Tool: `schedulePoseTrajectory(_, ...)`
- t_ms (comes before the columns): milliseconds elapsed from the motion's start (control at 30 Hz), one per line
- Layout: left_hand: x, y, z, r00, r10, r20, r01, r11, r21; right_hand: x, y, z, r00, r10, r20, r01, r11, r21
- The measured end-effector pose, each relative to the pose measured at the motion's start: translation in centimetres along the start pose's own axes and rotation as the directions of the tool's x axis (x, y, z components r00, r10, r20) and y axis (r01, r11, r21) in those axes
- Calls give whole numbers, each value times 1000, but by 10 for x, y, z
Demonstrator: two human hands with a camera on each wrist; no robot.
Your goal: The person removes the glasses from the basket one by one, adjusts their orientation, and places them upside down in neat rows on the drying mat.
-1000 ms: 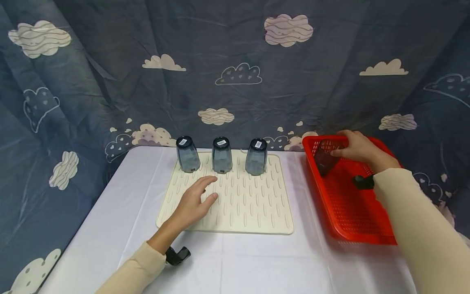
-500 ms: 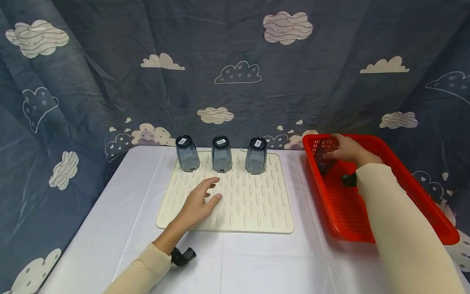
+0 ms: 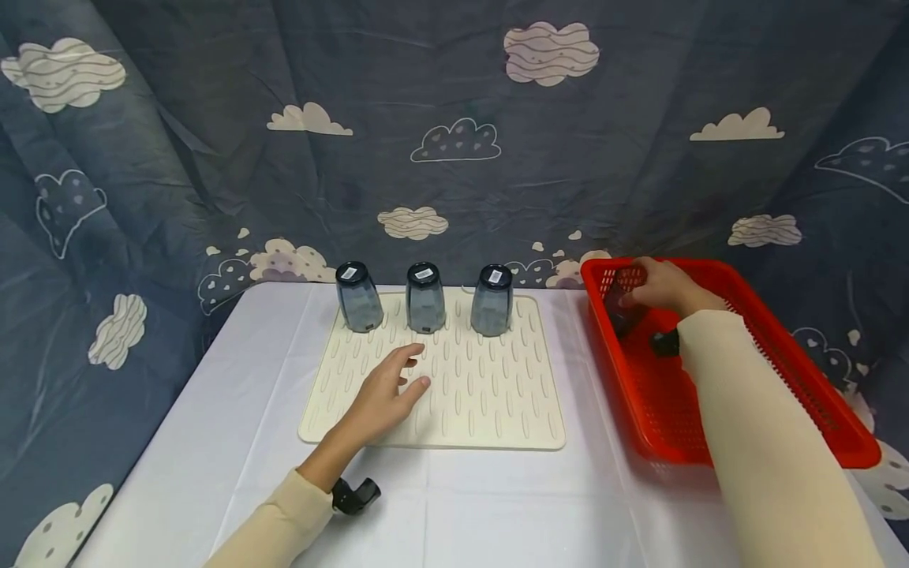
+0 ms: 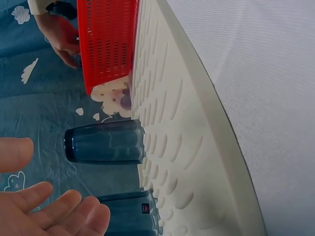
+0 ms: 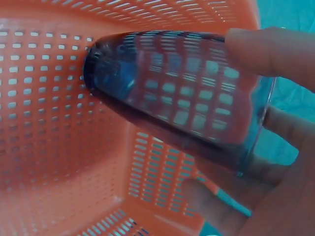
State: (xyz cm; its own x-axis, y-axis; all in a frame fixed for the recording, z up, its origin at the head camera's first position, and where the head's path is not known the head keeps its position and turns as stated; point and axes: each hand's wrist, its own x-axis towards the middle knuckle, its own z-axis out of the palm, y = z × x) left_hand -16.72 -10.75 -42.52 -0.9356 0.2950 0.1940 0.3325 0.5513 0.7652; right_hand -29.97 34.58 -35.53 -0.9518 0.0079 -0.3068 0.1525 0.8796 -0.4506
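Three blue-grey tumblers (image 3: 424, 297) stand upside down in a row along the far edge of a cream ribbed mat (image 3: 497, 394). My left hand (image 3: 387, 389) rests flat on the mat with its fingers spread, holding nothing; the left wrist view shows the same hand (image 4: 44, 206) open near two of the tumblers (image 4: 106, 142). Inside the far left corner of a red mesh basket (image 3: 660, 402), my right hand (image 3: 656, 285) grips a fourth tumbler (image 3: 619, 304). In the right wrist view this tumbler (image 5: 182, 105) lies tilted against the basket wall (image 5: 49, 147), with my thumb and fingers around it.
A white cloth covers the table (image 3: 497, 505). A dark blue curtain with cloud prints (image 3: 454, 134) hangs close behind and to both sides. The basket sits at the table's right edge, beside the mat.
The right hand has moved a little further into the basket's far corner, around the tumbler. The left hand has shifted slightly on the mat.
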Motion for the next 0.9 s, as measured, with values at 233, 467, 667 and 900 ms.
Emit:
schedulePoseTrajectory(233,0,-3,0,999,-19,29,19,1000,-9,3,7,5,1000,4,-15,-3,997,72)
schedulePoseTrajectory(467,-1,-3,-5,998,-61,29,62,998,-9,1,8,9,996,-14,-92,16,999,27)
schedulePoseTrajectory(667,-3,-2,-7,997,-65,39,65,998,-14,-12,4,2,993,-42,-107,44,999,20)
schedulePoseTrajectory(900,-6,-5,-16,998,-63,27,63,998,0,-40,0,-25,960,-104,-260,100,995,-27)
